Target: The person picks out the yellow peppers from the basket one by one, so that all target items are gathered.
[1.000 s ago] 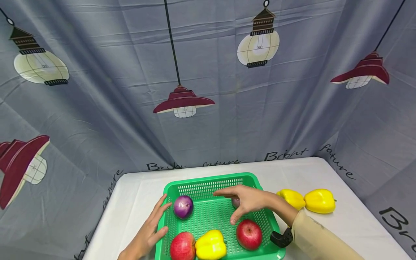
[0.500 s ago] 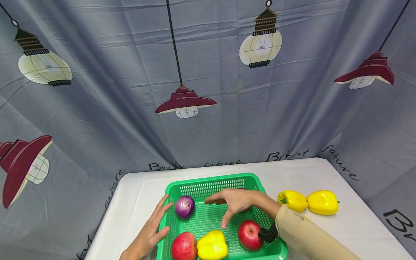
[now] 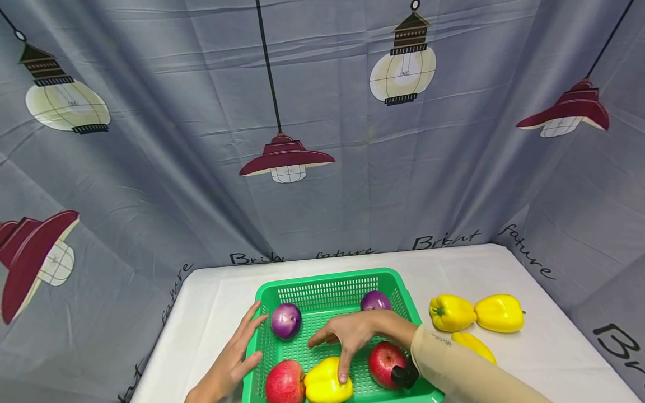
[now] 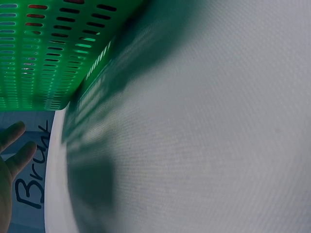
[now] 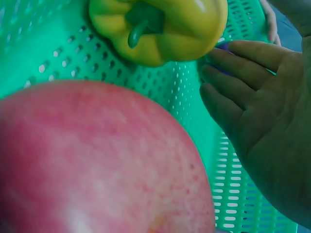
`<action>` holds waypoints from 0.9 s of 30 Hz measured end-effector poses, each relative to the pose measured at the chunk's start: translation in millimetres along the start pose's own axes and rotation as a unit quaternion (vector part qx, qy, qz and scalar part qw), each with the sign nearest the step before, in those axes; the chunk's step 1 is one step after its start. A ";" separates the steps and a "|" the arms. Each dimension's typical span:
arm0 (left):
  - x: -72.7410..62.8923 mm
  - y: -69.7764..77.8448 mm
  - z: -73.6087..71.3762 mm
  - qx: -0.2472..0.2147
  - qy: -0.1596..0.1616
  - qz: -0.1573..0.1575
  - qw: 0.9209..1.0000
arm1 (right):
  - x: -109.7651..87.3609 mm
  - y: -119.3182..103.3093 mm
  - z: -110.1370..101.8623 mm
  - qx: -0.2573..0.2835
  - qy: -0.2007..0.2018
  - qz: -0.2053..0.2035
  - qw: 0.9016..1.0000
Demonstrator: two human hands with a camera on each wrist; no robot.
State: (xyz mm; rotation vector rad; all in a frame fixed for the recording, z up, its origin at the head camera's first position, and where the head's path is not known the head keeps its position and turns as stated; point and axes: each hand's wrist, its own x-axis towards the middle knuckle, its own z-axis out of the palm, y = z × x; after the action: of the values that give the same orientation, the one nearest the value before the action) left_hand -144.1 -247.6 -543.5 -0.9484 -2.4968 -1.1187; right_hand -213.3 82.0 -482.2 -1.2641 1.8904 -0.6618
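A green perforated basket (image 3: 327,277) holds a yellow bell pepper (image 3: 325,386), two red apples (image 3: 283,380) and two purple onions (image 3: 286,321). Over the pepper is my right hand (image 3: 355,333), its thumb seeming to touch the pepper's right side and its fingers reaching toward the far side. In the right wrist view, the fingers (image 5: 238,73) are fairly straight beside the pepper (image 5: 170,29), not wrapped around it. A large apple (image 5: 107,160) fills the foreground there. My left hand (image 3: 229,358) rests at the basket's left rim with fingers spread.
Two more yellow bell peppers (image 3: 500,313) lie on the white table (image 3: 221,291) to the right of the basket. Another yellow item (image 3: 473,344) is partly hidden behind the right sleeve (image 3: 453,364). Grey printed curtains (image 3: 322,218) stand behind the table.
My right hand has moved from the far right onion toward the front left, down to the yellow bell pepper. That onion is uncovered. The left hand stays at the rim.
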 end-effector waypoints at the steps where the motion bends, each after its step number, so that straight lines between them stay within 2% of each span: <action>1: -0.1 0.1 0.2 -0.001 0.000 -0.001 1.000 | 1.0 -0.4 0.6 -0.001 -0.005 0.001 1.000; 6: -0.4 0.5 1.8 -0.005 -0.003 -0.005 1.000 | 4.1 -0.5 3.2 0.029 -0.034 0.000 0.999; 12: 0.3 -0.1 1.0 -0.004 0.004 0.006 1.000 | 5.6 2.2 7.3 0.102 -0.047 0.017 0.993; 19: 0.5 0.3 0.2 -0.003 0.004 0.005 1.000 | 7.3 5.1 12.2 0.085 -0.055 0.027 0.994; 27: 0.4 1.0 0.5 -0.004 0.003 -0.001 1.000 | 7.3 7.9 14.3 0.130 -0.063 0.035 0.989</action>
State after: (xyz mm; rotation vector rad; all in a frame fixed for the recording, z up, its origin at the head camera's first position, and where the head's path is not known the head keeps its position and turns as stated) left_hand -143.7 -246.5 -543.1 -0.9443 -2.4918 -1.1304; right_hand -207.6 78.1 -498.6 -1.0429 1.6757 -0.7461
